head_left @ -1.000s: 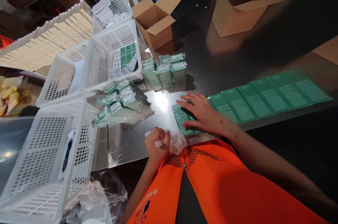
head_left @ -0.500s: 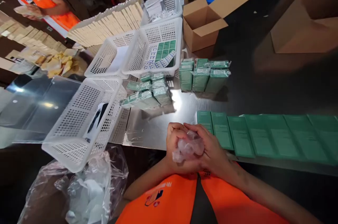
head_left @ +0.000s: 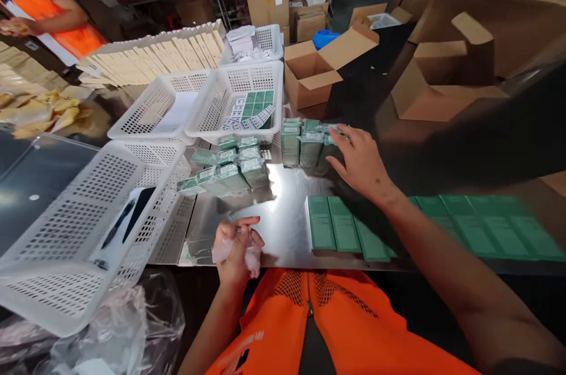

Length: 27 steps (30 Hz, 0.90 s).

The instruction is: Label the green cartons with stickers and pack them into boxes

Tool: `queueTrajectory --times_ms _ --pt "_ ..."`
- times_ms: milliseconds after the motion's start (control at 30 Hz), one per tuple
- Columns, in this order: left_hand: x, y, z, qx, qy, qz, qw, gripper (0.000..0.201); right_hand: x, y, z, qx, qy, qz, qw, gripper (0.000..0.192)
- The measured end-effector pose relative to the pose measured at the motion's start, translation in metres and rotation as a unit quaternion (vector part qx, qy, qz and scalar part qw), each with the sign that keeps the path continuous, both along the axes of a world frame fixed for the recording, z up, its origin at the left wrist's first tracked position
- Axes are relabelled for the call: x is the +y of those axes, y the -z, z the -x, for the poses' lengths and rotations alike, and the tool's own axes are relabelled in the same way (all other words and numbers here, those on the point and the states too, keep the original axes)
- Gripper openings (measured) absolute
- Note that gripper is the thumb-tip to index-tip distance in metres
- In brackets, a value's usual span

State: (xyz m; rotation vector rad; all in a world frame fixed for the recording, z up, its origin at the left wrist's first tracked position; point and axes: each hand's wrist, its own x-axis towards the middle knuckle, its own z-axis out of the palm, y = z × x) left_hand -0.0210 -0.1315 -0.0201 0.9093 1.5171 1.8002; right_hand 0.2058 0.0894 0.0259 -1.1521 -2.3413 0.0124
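Note:
Crumpled clear plastic film (head_left: 222, 250) is bunched in my left hand (head_left: 236, 248), whose fingers are closed round it near the table's front edge. Farther out, my right hand (head_left: 360, 160) has its thumb and fingers apart at the right end of a group of green boxes in clear wrap (head_left: 312, 148). The fingertips are at the rightmost wrapped box; firm contact cannot be made out. A second group of wrapped green boxes (head_left: 230, 171) stands to the left. Below my right forearm, a row of flat green boxes (head_left: 345, 224) lies along the table's front, partly hidden by the arm.
White perforated baskets (head_left: 239, 74) stand at the left and back, one holding green boxes and label strips. Open cardboard boxes (head_left: 309, 74) sit behind and to the right. A plastic bag (head_left: 119, 328) of film hangs at lower left. Another person (head_left: 48, 9) stands at far left.
My hands have parted. The left moved left with the crumpled film; the right let go of it and reached forward to the wrapped green boxes. The view has shifted as well.

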Motion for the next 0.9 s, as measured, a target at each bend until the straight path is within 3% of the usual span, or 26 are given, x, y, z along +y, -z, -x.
queueTrajectory --times_ms 67,167,233,300,367,433,500,600,667,767,900 --pt "-0.003 0.001 -0.002 -0.013 -0.007 0.013 1.0 0.029 0.006 0.005 0.002 -0.045 0.002 0.0 0.999 0.038" --pt "-0.004 0.004 -0.001 -0.034 -0.004 0.01 0.999 0.047 -0.001 0.011 -0.004 -0.057 0.013 0.016 0.998 0.024" --pt "-0.003 0.006 0.003 -0.067 0.048 0.009 0.997 0.067 -0.011 0.011 -0.014 -0.039 0.023 0.037 0.998 0.032" --pt "0.001 0.008 0.006 -0.104 0.108 0.037 0.988 0.075 -0.027 0.008 -0.025 0.016 0.044 0.049 0.998 0.044" --pt "0.007 0.008 0.004 -0.126 0.149 0.103 0.975 0.066 -0.047 0.005 -0.029 0.123 0.063 0.063 0.988 0.046" --pt "0.013 0.005 0.0 -0.124 0.171 0.151 0.966 0.057 -0.072 0.006 -0.023 0.247 0.054 0.105 0.962 0.04" --pt "0.02 0.001 -0.005 -0.068 0.149 0.129 0.978 0.063 -0.097 0.013 -0.007 0.315 -0.005 0.181 0.932 0.033" --pt "0.026 -0.007 -0.005 0.111 0.069 0.057 0.99 0.054 -0.124 0.023 0.019 0.28 -0.137 0.26 0.914 0.024" --pt "0.026 -0.011 0.001 0.235 0.053 0.039 0.97 0.037 -0.129 0.025 0.031 0.25 -0.189 0.23 0.921 0.03" --pt "0.022 -0.013 0.013 0.351 0.093 0.008 0.932 0.02 -0.123 0.021 0.04 0.21 -0.232 0.136 0.94 0.045" --pt "0.015 -0.014 0.022 0.416 0.088 -0.056 0.903 0.017 -0.11 0.017 0.046 0.169 -0.323 0.101 0.926 0.015"
